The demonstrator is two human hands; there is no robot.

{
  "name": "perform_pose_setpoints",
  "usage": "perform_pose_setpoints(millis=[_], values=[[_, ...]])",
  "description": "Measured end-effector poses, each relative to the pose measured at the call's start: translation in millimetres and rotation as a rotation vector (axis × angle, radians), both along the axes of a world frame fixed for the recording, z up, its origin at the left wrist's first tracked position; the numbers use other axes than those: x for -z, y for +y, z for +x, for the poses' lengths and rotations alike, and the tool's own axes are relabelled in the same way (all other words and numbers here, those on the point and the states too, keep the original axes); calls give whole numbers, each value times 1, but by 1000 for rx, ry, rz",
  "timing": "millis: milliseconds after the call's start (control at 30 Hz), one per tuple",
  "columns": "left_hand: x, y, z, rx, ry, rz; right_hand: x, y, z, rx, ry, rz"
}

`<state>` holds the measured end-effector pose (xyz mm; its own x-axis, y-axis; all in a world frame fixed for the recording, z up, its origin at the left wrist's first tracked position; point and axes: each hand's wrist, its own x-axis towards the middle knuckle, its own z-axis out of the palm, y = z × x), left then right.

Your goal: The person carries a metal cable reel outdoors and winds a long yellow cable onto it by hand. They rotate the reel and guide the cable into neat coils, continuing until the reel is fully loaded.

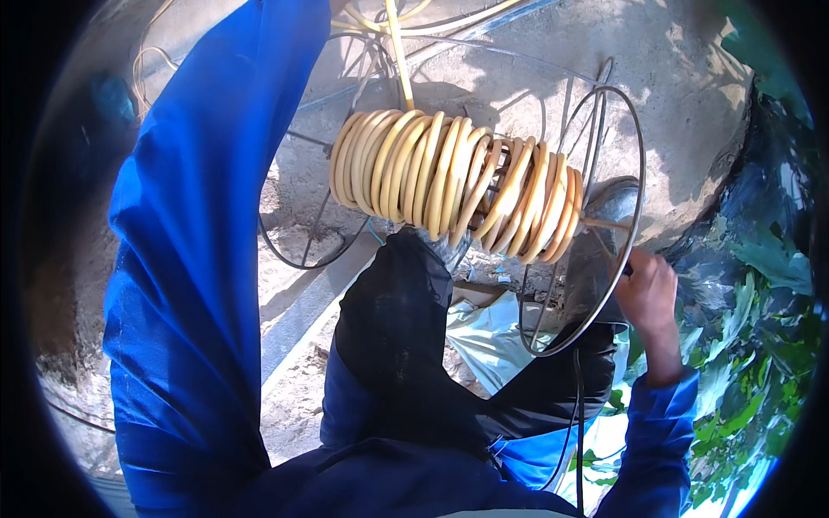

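Observation:
Before me a metal reel [638,162] carries a thick winding of yellow hose [427,168]. From the winding, one straight run of hose [398,58] leads up toward the top of the view. My right hand [647,291] is closed at the reel's right side, around what looks like its crank handle [627,269], mostly hidden by the fingers. My left arm, in a blue sleeve, stretches up the left side. Only a sliver of my left hand [338,5] shows at the top edge, near the hose; its fingers are out of view.
More yellow hose [440,29] lies on the concrete ground [660,39] beyond the reel. Green leafy plants [745,401] grow along the right. My boot [612,197] stands beside the reel's right side. A pale cloth or sheet [486,330] lies between my legs.

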<state>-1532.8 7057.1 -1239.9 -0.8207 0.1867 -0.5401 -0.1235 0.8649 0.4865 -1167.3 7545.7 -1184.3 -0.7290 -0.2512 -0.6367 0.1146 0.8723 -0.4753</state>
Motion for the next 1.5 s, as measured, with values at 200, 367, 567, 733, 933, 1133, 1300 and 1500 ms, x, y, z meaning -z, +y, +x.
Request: perform_pose_setpoints(millis=[200, 367, 567, 733, 933, 1133, 1300, 1500], values=[[9, -11, 4, 9, 7, 22, 221, -74, -15, 2, -302, 414], [5, -16, 10, 5, 11, 70, 63, -68, 106, -188, -889, 33], [10, -23, 6, 45, 18, 82, 75, 0, -50, -37, 50, 195], [9, -23, 2, 54, 30, 92, 206, -90, 28, 56, -509, 394], [7, -26, 12, 55, 23, 111, -14, -17, 52, -39, -485, -9], [15, -27, 11, 64, 23, 138, 207, -55, -44, -40, -82, 209], [17, -31, 8, 56, 26, 170, 85, -68, 123, -250, -814, -25], [23, -33, 11, 69, 12, 164, 88, -6, -48, -5, -40, 85]])
